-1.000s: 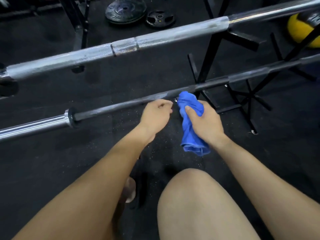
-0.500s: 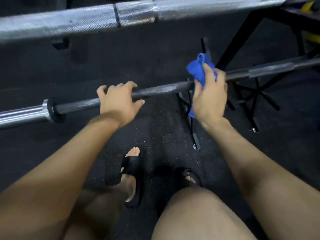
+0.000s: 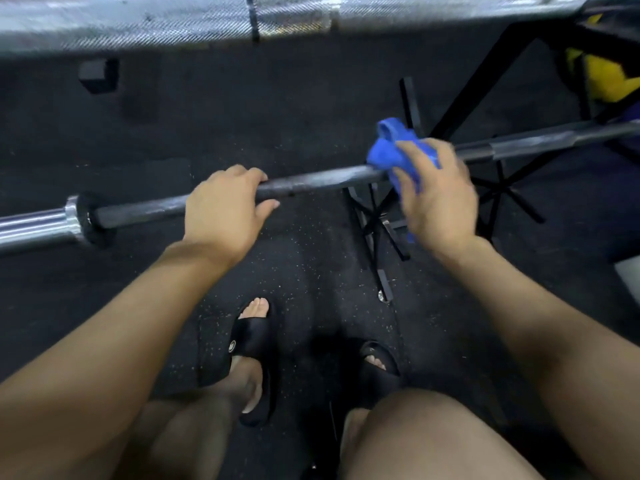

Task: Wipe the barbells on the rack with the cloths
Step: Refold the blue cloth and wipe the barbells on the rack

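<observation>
Dark barbell [image 3: 322, 181] gripped by left hand [image 3: 225, 209], blue cloth [image 3: 398, 150] clutched round it by right hand [image 3: 436, 195]; cloth best kept wrapped, drawn along shaft under firm pressure

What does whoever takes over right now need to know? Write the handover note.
Left hand: grips the dark lower barbell near its left collar, steadying it.
Right hand: holds the blue cloth wrapped on that same bar, further right, by the rack upright.
Upper silver barbell: on the rack above, untouched by either hand.
Done: cannot tell how much bar is wiped.
Left: run the cloth along the lower bar, then the upper one.
</observation>
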